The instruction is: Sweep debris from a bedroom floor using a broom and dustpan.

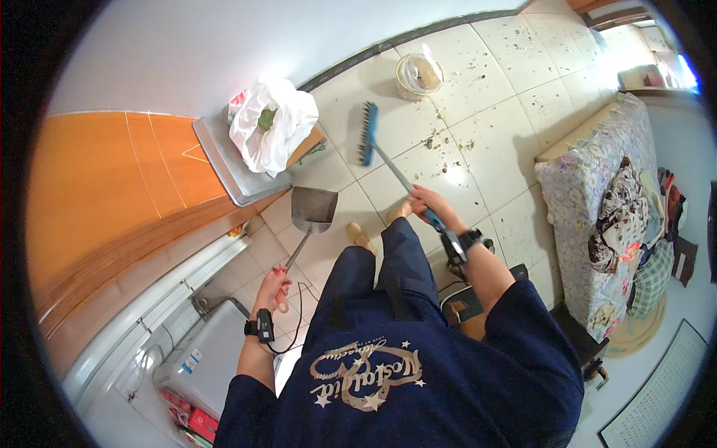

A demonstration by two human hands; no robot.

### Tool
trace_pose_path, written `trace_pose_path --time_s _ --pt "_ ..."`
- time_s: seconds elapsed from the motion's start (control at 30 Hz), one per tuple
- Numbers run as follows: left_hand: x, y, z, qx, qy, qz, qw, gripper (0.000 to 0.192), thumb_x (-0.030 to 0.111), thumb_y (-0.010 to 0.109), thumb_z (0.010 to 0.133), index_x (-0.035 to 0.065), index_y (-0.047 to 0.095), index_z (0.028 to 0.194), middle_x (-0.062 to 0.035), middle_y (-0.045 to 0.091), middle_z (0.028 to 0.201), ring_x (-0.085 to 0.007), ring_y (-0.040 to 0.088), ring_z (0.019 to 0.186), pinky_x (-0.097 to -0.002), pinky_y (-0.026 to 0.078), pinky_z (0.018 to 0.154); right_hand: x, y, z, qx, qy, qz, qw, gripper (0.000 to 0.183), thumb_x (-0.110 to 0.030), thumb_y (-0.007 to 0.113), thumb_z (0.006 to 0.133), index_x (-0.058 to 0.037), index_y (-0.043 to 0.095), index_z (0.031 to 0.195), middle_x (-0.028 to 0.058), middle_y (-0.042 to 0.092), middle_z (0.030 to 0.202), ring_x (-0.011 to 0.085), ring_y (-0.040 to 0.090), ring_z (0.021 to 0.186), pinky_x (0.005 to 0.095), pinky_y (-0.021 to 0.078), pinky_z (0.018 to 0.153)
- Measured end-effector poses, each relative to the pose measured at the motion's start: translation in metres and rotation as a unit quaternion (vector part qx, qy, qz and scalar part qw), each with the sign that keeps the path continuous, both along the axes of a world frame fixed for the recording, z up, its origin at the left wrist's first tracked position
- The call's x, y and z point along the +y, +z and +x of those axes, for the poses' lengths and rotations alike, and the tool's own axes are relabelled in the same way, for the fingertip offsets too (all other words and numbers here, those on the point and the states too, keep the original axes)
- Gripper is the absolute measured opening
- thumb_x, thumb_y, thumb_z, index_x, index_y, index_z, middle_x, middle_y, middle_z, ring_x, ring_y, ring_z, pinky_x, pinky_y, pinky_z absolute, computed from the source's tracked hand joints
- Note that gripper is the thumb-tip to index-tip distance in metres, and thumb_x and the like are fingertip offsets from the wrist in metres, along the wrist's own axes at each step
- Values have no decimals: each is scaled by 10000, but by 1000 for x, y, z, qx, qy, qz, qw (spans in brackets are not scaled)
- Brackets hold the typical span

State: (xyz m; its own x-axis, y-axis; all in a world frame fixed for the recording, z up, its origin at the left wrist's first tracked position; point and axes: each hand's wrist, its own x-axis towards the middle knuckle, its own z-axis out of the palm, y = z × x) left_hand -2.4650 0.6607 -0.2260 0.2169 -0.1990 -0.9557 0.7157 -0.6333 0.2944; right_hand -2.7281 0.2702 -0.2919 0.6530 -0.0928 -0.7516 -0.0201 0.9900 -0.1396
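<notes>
My left hand (273, 289) is closed round the long handle of a metal dustpan (314, 208), whose pan lies low over the tiled floor near the orange cabinet. In my right hand (432, 206) is the handle of a blue brush (369, 134) with dark bristles. The brush head is above the tiles, left of scattered debris (434, 141); whether its bristles touch the floor I cannot tell. Beyond the brush, near the wall, stands a bucket (419, 77) with a plastic liner and brownish contents. Both wrists carry strapped devices.
A white plastic bag (273, 126) sits by a metal tray (224, 168) at the left. To the right is a bed (571, 207) with a floral cover and piled clothes (622, 218). More debris (532, 45) lies across the far tiles. A dark box stands behind my right leg.
</notes>
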Motion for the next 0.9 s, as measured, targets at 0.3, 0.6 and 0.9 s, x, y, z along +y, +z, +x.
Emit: trace_pose_path --time_s 0.3,0.6,0.9 --pt "-89 6 -30 3 -32 17 999 277 44 492 760 77 435 1029 -58 500 680 -62 405 445 -198 354 402 -79 -88 128 -68 -113 237 963 186 -98 431 879 -53 309 745 3 356 593 65 348 452 168 304 367" --pt "-215 -3 -61 2 -147 22 989 296 33 513 752 98 419 1026 -14 444 693 -68 396 475 -210 333 437 -123 -57 -148 72 -182 202 960 119 -89 479 866 -54 368 847 33 394 658 39 356 453 142 309 350" --pt "-363 -30 -82 -7 -343 29 939 170 68 474 767 127 410 913 19 401 640 -81 384 467 -219 320 426 -144 -13 -261 143 -216 110 960 414 -75 507 846 -126 342 1222 67 433 738 41 364 482 134 323 368"
